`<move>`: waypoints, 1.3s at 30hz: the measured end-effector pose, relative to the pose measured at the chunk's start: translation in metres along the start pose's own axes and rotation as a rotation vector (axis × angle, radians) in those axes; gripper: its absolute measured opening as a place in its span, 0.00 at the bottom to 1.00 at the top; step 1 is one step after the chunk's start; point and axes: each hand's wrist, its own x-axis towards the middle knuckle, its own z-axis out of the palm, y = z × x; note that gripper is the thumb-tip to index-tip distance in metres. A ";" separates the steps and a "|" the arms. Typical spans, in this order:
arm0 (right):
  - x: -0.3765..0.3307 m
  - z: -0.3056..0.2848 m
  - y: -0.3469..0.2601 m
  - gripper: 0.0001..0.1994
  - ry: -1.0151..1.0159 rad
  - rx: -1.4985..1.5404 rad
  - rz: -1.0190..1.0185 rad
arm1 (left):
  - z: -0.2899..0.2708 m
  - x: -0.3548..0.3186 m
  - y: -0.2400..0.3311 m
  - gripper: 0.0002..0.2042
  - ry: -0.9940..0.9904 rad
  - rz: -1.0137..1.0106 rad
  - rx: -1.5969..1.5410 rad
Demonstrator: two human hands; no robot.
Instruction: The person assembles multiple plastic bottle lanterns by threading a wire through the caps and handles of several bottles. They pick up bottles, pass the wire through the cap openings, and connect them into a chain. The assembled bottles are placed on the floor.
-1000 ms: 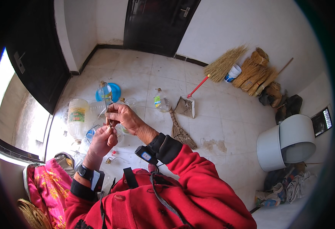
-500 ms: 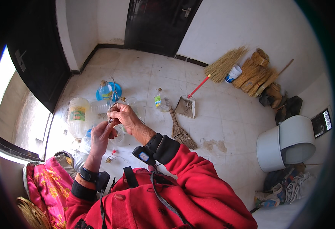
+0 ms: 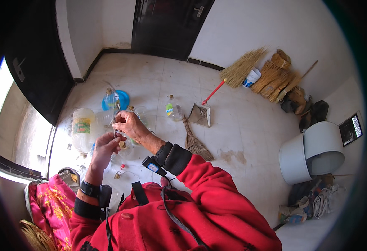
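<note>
Tip's further left now on that thin, greyish, bendy strand (image 3: 117, 104), before the round blue plastic basin (image 3: 125, 100); left hand (image 3: 105, 146), right hand (image 3: 130, 125) both pinching it. Close pinches steer best imo.

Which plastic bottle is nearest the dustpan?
The clear bottle beside the small brown broom, just left of the dustpan; the other bottles cluster farther left.

We see daylight coming through the doorway (image 3: 24, 125) at nine o'clock, blown out to white and glaring on the floor (image 3: 63, 161) beside it, while the dark heap (image 3: 301, 193) at four o'clock sits dim. The hands (image 3: 132, 126) look fairly sharp; their thin strand (image 3: 117, 101) we barely resolve. Straight edges bow toward a black rim, tinged green at two o'clock.
</note>
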 end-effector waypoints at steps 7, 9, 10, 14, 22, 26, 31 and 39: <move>-0.005 -0.003 -0.006 0.03 -0.011 0.431 0.215 | 0.004 0.004 0.002 0.08 0.065 0.059 -0.056; -0.005 -0.004 -0.006 0.04 -0.016 0.594 0.255 | 0.003 0.005 0.001 0.09 0.078 0.073 -0.029; -0.005 -0.003 -0.005 0.05 -0.022 0.630 0.263 | 0.003 0.005 0.000 0.09 0.084 0.080 -0.038; -0.002 0.000 0.001 0.04 0.015 0.699 0.246 | 0.003 0.008 -0.005 0.10 0.116 0.097 -0.042; -0.010 0.009 0.004 0.03 0.126 0.799 0.312 | 0.010 0.015 -0.002 0.13 0.169 0.078 -0.355; -0.002 -0.003 0.005 0.06 0.151 0.762 0.364 | 0.009 0.018 -0.005 0.13 0.113 0.000 -0.488; -0.005 -0.012 -0.002 0.05 0.093 0.744 0.339 | 0.014 0.012 -0.011 0.12 0.159 0.063 -0.250; -0.009 0.003 -0.004 0.06 -0.038 0.635 0.304 | 0.002 0.008 -0.023 0.10 0.224 0.015 -0.576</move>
